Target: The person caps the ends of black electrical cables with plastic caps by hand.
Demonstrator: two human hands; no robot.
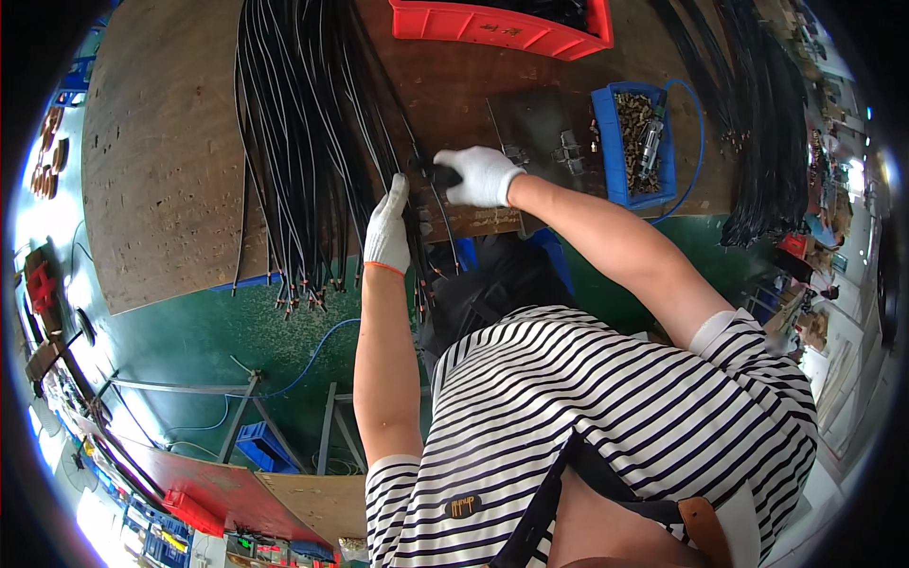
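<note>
My left hand (386,232), in a white knit glove with an orange cuff, lies along the right side of a bundle of long black cables (294,142). Its fingers are straight and together, touching the cables. My right hand (481,177), also gloved, is closed around a dark, rounded object (445,176) whose kind I cannot make out. That object sits against a single black cable (405,118) lying apart from the bundle. Several cable ends with small coppery tips (312,298) hang over the table's near edge.
The brown wooden table (161,189) holds a red bin (502,28) of black parts at the back. On the right, a blue bin (611,142) contains small brass fittings and a metal tool (650,142) with a blue hose. More black cables (757,123) hang beyond it.
</note>
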